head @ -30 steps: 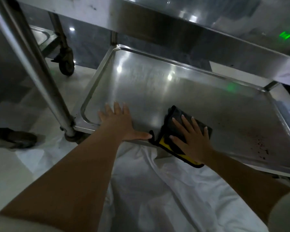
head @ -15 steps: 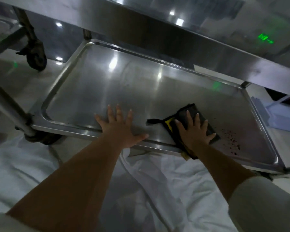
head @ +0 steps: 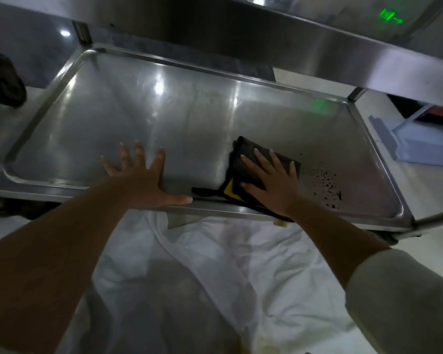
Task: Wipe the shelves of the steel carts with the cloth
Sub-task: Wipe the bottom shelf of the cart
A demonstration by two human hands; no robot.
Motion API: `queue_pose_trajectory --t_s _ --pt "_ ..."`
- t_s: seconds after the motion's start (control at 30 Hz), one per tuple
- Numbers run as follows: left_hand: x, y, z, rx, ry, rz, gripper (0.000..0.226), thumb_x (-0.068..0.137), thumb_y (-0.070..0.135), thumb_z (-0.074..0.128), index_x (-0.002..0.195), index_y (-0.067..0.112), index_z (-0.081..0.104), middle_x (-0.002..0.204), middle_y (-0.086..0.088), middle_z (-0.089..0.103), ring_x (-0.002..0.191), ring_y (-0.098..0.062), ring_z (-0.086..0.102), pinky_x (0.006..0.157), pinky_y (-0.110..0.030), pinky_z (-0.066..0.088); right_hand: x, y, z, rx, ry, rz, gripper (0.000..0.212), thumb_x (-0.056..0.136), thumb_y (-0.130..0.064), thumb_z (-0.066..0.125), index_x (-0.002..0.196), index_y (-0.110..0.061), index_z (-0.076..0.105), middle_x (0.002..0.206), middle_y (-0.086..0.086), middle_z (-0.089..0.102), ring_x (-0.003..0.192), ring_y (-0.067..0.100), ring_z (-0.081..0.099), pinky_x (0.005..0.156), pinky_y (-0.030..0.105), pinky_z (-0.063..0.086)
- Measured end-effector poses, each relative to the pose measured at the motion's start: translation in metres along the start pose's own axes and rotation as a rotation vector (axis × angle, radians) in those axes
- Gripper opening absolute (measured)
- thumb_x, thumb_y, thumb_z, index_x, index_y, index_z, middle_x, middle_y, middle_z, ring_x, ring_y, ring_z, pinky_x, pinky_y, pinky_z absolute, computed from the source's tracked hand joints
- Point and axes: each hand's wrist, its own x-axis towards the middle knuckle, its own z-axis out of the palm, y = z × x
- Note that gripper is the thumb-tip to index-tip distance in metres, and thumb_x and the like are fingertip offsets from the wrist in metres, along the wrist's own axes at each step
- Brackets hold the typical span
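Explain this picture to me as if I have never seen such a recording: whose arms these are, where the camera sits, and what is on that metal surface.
There is no machine here. A person wears a camera on the head, so you look forward and down along their own two bare arms. The metal surface is the lower shelf of a steel cart, with another shelf above it. The left hand lies flat on the shelf near its front edge, fingers spread, holding nothing. The right hand presses flat, with straight fingers, on a dark folded cloth with a yellow patch. Just right of the cloth is a cluster of dark specks on the steel. White fabric lies below the arms.
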Motion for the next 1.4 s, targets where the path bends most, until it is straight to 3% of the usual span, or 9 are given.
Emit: queue_pose_trajectory --t_s 0.23,0.4,0.63,0.8,0.93,1.07,1.2,1.3,1.4 --pt "0.001 -0.021 -0.001 -0.007 -0.001 0.067 0.155 0.02 0.109 0.027 0.148 0.034 -0.019 0.159 0.0 -0.024 0.146 -0.033 -0.018 0.114 -0.062 0.0 -0.015 -0.002 -0.008 0.022 -0.14 0.158 0.083 0.069 -0.091 0.006 0.142 -0.056 -0.013 0.159 -0.011 -0.018 0.145 0.024 -0.019 0.109 0.066 -0.01" --pt "-0.002 -0.044 -0.008 -0.005 0.015 0.137 0.164 0.018 0.109 0.029 0.153 0.023 -0.008 0.162 0.006 -0.011 0.149 -0.024 -0.007 0.118 -0.051 0.008 0.005 -0.061 -0.007 0.021 -0.158 0.071 0.088 0.065 -0.091 0.004 0.143 -0.053 -0.014 0.158 -0.009 -0.02 0.144 0.029 -0.022 0.107 0.069 -0.01" --pt "-0.017 -0.04 -0.012 -0.012 -0.017 0.152 0.158 0.027 0.104 0.028 0.153 0.017 -0.01 0.162 -0.001 -0.014 0.149 -0.025 -0.008 0.118 -0.049 0.005 0.052 -0.169 0.006 0.021 -0.086 -0.059 0.081 0.076 -0.087 0.016 0.145 -0.052 -0.007 0.16 -0.008 -0.013 0.145 0.031 -0.016 0.102 0.07 -0.015" --pt "-0.029 -0.038 -0.011 -0.028 -0.007 0.173 0.143 0.046 0.1 0.032 0.153 0.014 -0.008 0.162 -0.004 -0.01 0.149 -0.026 -0.006 0.118 -0.049 0.005 0.031 -0.132 0.004 0.025 -0.039 -0.036 0.083 0.066 -0.093 0.007 0.14 -0.06 -0.01 0.159 -0.017 -0.01 0.147 0.021 -0.011 0.11 0.065 -0.007" --pt "-0.03 -0.04 -0.016 -0.03 0.048 0.223 0.128 0.063 0.089 0.047 0.153 0.01 0.001 0.163 -0.006 -0.003 0.149 -0.027 0.001 0.117 -0.049 0.012 -0.007 -0.073 -0.001 0.032 -0.104 0.18 0.077 0.055 -0.098 -0.001 0.122 -0.071 -0.026 0.157 -0.02 -0.015 0.146 0.016 -0.014 0.111 0.062 -0.006" --pt "-0.034 -0.071 -0.022 -0.048 0.09 0.222 0.121 0.066 0.083 0.055 0.152 0.011 0.009 0.162 -0.006 0.006 0.148 -0.025 0.008 0.117 -0.051 0.017 -0.023 -0.06 -0.003 0.033 -0.154 0.304 0.072 0.051 -0.1 -0.004 0.113 -0.074 -0.032 0.158 -0.017 -0.015 0.146 0.02 -0.014 0.111 0.065 -0.002" --pt "-0.049 -0.142 -0.021 0.016 0.072 -0.001 0.13 0.057 0.098 0.034 0.153 0.019 -0.001 0.162 -0.007 -0.004 0.148 -0.031 -0.003 0.114 -0.061 0.0 -0.008 -0.091 -0.004 0.04 -0.177 0.332 0.079 0.06 -0.095 0.002 0.128 -0.067 -0.026 0.159 -0.013 -0.016 0.146 0.026 -0.014 0.11 0.067 -0.001" --pt "-0.06 -0.178 -0.014 0.061 0.06 -0.035 0.146 0.041 0.1 0.017 0.152 0.01 -0.01 0.161 -0.016 -0.007 0.148 -0.032 -0.007 0.119 -0.048 0.001 0.016 -0.131 -0.003 0.026 -0.177 0.234 0.082 0.062 -0.093 0.002 0.132 -0.062 -0.024 0.159 -0.011 -0.018 0.146 0.027 -0.016 0.11 0.068 -0.003" --pt "-0.057 -0.185 -0.014 -0.004 0.028 0.018 0.15 0.043 0.098 0.032 0.149 0.006 -0.02 0.161 -0.018 -0.008 0.149 -0.031 -0.005 0.119 -0.043 0.003 0.049 -0.185 -0.004 0.011 -0.193 0.081 0.083 0.063 -0.092 0.005 0.135 -0.06 -0.022 0.158 -0.01 -0.02 0.145 0.027 -0.018 0.108 0.067 -0.006"
